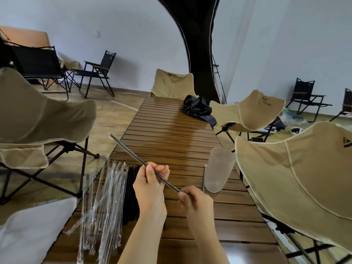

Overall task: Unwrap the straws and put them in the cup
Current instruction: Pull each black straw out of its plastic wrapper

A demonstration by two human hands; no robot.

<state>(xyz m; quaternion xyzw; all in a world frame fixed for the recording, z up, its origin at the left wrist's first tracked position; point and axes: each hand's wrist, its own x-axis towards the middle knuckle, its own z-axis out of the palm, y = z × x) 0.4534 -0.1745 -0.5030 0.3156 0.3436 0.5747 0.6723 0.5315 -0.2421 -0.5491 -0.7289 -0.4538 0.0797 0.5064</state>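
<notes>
A black straw in a clear wrapper (131, 151) slants up to the left above the slatted wooden table (171, 134). My left hand (152, 184) pinches it near the middle, and my right hand (196, 200) pinches its lower end. A frosted plastic cup (219, 171) stands on the table to the right of my hands, with a single straw (203, 178) upright beside it. Left of my hands lie several clear wrappers (102, 197) and a bundle of black straws (131, 195).
Beige folding chairs stand at the left (38, 119), at the far end (172, 82) and along the right (297, 174). A black bag (198, 107) lies on the far right of the table. A white surface (32, 231) sits at the lower left.
</notes>
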